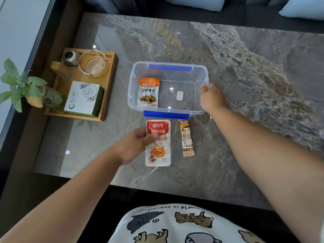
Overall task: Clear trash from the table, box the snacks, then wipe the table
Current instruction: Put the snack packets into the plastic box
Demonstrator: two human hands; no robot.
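A clear plastic box [201, 74] with blue clips stands mid-table. An orange snack packet [149, 92] lies inside it at the left. My right hand [211, 97] grips the box's right rim. In front of the box lies a red-and-white fish snack packet [158, 151]; my left hand [135, 145] pinches its left edge, thumb on top. Just right of that packet, a thin brown stick snack [187, 139] lies flat on the marble table [245, 120].
A wooden tray [108, 81] at the left holds a glass ashtray [93, 64], a metal holder [70, 57], a white-green box [84, 98] and a jar of sticks. A potted plant [22, 88] stands at the table's left edge. A sofa with cushions lies beyond.
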